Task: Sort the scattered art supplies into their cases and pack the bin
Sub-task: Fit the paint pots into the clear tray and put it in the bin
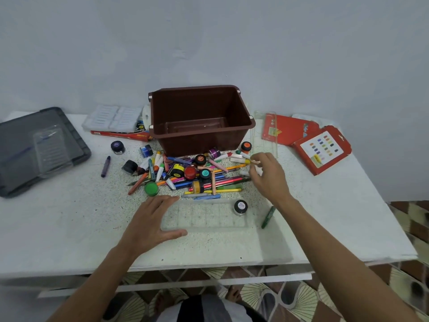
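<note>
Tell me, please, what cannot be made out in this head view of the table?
Head view: the right hand grips a pale paint tube; its fingers hide whether it holds more.
Head view: the left hand covers the left end of the clear tray.
Head view: the label on the jar in that tray is too small to read.
Head view: the red box lies mostly under clear cases.

Bin (199, 105): brown plastic, smooth, slight sheen. Near tray (204, 218): clear glossy plastic; lid (21, 145) at left: grey plastic, duller. Box (322, 149) at right: red printed cardboard; tabletop (69, 224): white, matt, speckled, grainy-looking.
</note>
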